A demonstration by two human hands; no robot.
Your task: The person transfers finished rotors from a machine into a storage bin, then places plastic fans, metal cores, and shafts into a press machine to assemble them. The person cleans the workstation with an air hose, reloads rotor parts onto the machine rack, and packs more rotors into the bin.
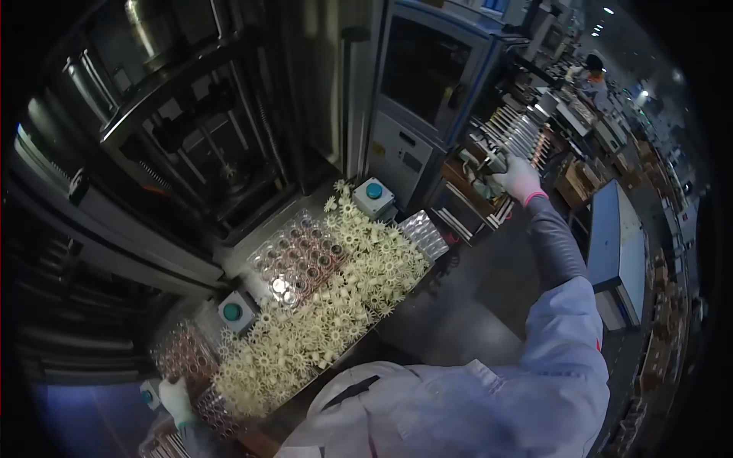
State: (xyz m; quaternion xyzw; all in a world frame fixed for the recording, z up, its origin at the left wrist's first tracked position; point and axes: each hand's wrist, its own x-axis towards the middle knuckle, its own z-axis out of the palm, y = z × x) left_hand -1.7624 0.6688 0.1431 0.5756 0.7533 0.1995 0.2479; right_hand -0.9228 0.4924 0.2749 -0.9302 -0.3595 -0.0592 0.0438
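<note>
The left hand is at the plastic tray, beside the pale gears — likely light, bendy, best held by its rim. Right hand: near metal rods — I can't tell whether either's fingers grip.

Right hand: rods just beyond, cabinet to its left, open floor back toward body. Left hand: button box close on outer side, tray ahead. Between hands: room above gears, two more button boxes along far edge.
</note>
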